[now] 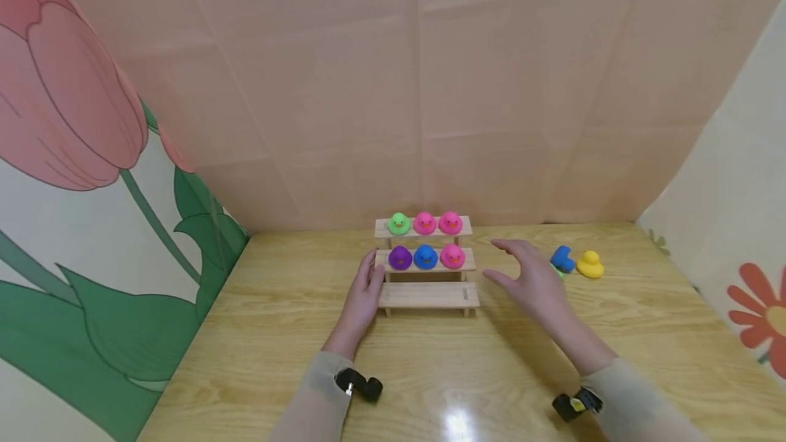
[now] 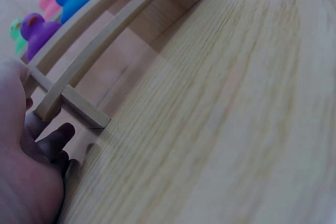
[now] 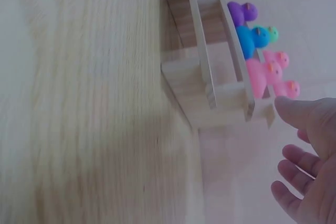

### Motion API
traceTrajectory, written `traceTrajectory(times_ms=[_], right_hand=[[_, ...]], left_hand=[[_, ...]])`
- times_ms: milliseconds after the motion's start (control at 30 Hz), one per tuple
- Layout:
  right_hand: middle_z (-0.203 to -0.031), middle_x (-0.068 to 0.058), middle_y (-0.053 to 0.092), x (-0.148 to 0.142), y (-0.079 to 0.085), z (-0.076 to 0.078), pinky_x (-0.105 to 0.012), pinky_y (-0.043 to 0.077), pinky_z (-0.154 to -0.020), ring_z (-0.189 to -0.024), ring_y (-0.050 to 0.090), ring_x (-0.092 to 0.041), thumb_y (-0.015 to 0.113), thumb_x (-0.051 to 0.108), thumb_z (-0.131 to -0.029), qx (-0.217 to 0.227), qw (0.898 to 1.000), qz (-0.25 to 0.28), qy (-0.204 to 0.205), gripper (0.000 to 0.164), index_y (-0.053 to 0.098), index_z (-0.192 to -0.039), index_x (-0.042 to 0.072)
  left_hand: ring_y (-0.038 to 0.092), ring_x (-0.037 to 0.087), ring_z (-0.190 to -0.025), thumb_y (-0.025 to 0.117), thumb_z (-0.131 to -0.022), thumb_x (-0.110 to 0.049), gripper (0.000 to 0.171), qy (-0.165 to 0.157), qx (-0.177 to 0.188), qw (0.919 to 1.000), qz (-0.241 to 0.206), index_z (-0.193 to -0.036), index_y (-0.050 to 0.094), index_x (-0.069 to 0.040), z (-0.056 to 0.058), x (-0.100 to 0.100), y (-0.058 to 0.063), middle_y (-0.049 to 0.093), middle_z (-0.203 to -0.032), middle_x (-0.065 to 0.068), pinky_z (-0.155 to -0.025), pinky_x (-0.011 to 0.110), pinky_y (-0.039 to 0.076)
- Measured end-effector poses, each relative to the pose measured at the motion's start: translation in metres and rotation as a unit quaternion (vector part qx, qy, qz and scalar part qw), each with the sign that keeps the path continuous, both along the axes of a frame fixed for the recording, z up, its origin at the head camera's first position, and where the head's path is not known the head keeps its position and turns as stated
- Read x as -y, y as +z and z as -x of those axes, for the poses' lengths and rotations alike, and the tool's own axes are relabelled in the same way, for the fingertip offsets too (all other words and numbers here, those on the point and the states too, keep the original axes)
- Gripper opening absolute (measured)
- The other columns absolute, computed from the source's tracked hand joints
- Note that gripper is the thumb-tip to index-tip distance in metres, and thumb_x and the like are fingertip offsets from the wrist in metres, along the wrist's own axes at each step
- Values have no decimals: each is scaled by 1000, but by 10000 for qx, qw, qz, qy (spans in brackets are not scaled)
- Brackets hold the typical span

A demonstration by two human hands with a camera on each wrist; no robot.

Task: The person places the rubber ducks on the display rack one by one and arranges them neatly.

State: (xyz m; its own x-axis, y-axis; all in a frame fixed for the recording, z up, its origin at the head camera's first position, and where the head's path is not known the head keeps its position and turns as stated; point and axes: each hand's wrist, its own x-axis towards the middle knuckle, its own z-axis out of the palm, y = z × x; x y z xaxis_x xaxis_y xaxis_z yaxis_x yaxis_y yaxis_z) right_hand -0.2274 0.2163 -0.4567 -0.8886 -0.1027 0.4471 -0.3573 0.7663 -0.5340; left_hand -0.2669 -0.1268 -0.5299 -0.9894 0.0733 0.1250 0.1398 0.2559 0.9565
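A three-tier wooden display stand [image 1: 428, 296] stands on the table in the head view. On its top tier sit a green rubber duck [image 1: 398, 224] and two pink rubber ducks [image 1: 451, 223]. The middle tier bears a purple duck [image 1: 400, 258], a blue duck [image 1: 426, 257] and another pink duck [image 1: 452, 256]; the lowest tier is bare. My left hand [image 1: 365, 295] holds the stand's left end, its fingers [image 2: 55, 141] partly under a plank in the left wrist view. Apart from the stand's right side, my right hand [image 1: 533, 282] hovers with thumb and fingers spread, holding nothing.
Right of my right hand lie a tipped blue duck [image 1: 562, 259] and an upright yellow duck [image 1: 590, 264]. A green thing [image 1: 557, 270] is mostly hidden behind that hand. A pinkish sheet [image 1: 417, 87] hangs behind the wooden table [image 1: 295, 305].
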Motion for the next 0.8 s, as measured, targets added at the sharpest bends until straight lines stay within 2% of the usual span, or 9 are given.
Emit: traceTrajectory(times_ms=[200,467,667,800], right_hand=[[-146,-27,65,-20,-3,-4,-74,47,-109,-135,58,-53,92,18,-94,-133,9999,-62,-54,64,64,-150,2],[-157,-30,55,-47,-9,-7,-79,43,-107,-143,48,-58,91,27,-96,247,9993,-38,-270,73,58,-156,4],[-152,-33,58,-68,-19,-3,-78,45,-104,-136,53,-58,95,17,-91,-106,9997,52,-193,74,59,-153,-2],[-152,-36,55,-79,-26,-2,-79,45,-104,-135,53,-59,94,16,-92,-6,9999,118,-105,77,56,-155,-3]], left_hand=[[46,38,-155,44,-119,-53,66,-39,-94,9999,18,-176,31,-22,1,0,-1,47,-169,20,-130,57,33],[45,39,-155,45,-119,-53,66,-39,-84,10000,-12,-176,30,-23,0,1,-1,46,-170,20,-130,56,32],[44,37,-157,45,-118,-54,68,-33,-10,10000,-28,-176,29,-22,2,0,0,44,-171,18,-130,54,32],[45,37,-155,45,-118,-54,69,-68,-1,10000,-49,-177,28,-22,2,0,0,46,-170,18,-130,54,33]])
